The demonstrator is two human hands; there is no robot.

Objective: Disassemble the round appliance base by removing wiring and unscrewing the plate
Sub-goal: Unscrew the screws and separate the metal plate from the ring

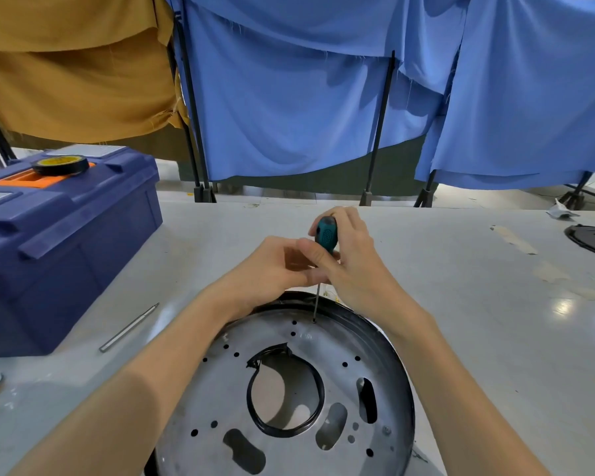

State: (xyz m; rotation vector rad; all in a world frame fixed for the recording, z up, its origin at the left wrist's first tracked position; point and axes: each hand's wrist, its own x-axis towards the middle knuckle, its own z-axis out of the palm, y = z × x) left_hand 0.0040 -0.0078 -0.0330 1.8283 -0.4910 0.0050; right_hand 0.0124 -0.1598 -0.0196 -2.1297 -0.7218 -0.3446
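At the near edge of the pale grey table [461, 338], between your forearms, lies the round appliance base. Its silver perforated metal plate [217, 389] faces up inside a black rim, and a black wire loop [321, 389] runs around the centre hole. Just beyond, your right hand [352, 266] grips the teal-handled screwdriver [326, 235] upright, its tip at a screw hole on the plate's far edge. Your left hand [272, 269] pinches the handle's lower end. Far left stands a dark blue plastic toolbox [66, 255] carrying a black tape roll [61, 164].
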